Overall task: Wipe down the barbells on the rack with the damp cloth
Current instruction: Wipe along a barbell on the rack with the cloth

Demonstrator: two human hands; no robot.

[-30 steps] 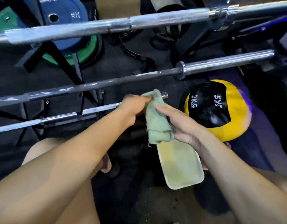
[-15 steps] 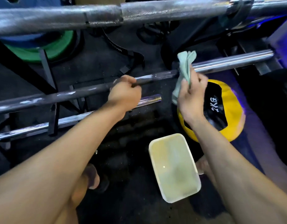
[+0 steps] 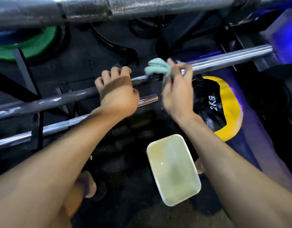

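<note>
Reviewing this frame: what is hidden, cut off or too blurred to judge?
Head view only:
- Collar of the middle grey steel barbell: hidden by the right hand and bunched mint-green cloth.
- Right fingers: motion-blurred.
- Thick knurled top barbell: both ends cut off by the frame edges.
- Left hand covers its grip.

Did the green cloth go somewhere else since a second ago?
Yes. The crumpled mint-green cloth, held by the right hand, went up from the thin lowest chrome bar to the middle steel barbell.
</note>
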